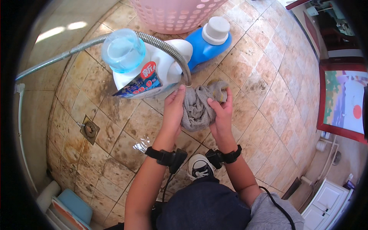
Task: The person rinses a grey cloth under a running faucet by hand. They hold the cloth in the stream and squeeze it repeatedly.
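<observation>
A crumpled grey cloth [197, 109] hangs between my two hands above the tiled floor. My left hand [174, 109] grips its left edge, thumb up against the end of a flexible metal hose [168, 48]. My right hand [222, 115] pinches the cloth's right side, where a yellowish patch shows near the top. The hose arches in from the left over a large white detergent bottle [163, 61] with a clear bluish cap and ends at the cloth beside my left fingertips. I cannot tell whether my left fingers also hold the hose. A blue bottle [211, 46] with a white cap stands just beyond.
A pink perforated basket [176, 19] stands behind the bottles. Stained tiles [126, 126] cover the floor, with a square drain [90, 131] at left. A blue plastic item [74, 205] lies lower left. At right are a red-framed picture [345, 99] and a white cabinet [326, 203].
</observation>
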{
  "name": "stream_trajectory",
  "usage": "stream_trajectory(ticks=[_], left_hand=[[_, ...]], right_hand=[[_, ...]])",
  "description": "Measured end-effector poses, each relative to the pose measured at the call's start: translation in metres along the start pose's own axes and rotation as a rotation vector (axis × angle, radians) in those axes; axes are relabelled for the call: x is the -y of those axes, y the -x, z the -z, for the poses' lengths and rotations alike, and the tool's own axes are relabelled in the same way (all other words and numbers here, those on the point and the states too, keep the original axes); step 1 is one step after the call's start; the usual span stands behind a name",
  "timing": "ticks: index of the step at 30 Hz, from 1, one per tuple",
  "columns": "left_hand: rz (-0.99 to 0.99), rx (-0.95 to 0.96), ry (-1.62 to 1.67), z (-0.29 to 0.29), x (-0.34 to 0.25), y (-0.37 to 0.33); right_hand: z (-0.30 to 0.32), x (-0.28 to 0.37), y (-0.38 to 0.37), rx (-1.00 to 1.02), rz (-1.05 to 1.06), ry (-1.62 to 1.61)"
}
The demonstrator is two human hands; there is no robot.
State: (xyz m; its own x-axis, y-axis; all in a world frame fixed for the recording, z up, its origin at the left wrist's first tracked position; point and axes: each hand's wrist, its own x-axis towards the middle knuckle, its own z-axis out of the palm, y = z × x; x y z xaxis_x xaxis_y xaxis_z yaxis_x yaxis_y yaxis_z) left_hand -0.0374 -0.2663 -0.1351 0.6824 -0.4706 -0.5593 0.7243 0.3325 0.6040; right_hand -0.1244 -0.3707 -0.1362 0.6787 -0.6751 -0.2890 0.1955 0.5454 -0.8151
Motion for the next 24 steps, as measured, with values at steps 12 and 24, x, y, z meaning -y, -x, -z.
stream_trajectory(ticks=[12, 24], left_hand=[[-0.071, -0.009, 0.027, 0.025, 0.02, 0.008], [-0.104, -0.02, 0.116, 0.025, 0.008, 0.022]], right_hand=[[-0.007, -0.001, 0.006, -0.032, -0.03, -0.05], [-0.016, 0.002, 0.008, -0.001, -0.105, -0.16]])
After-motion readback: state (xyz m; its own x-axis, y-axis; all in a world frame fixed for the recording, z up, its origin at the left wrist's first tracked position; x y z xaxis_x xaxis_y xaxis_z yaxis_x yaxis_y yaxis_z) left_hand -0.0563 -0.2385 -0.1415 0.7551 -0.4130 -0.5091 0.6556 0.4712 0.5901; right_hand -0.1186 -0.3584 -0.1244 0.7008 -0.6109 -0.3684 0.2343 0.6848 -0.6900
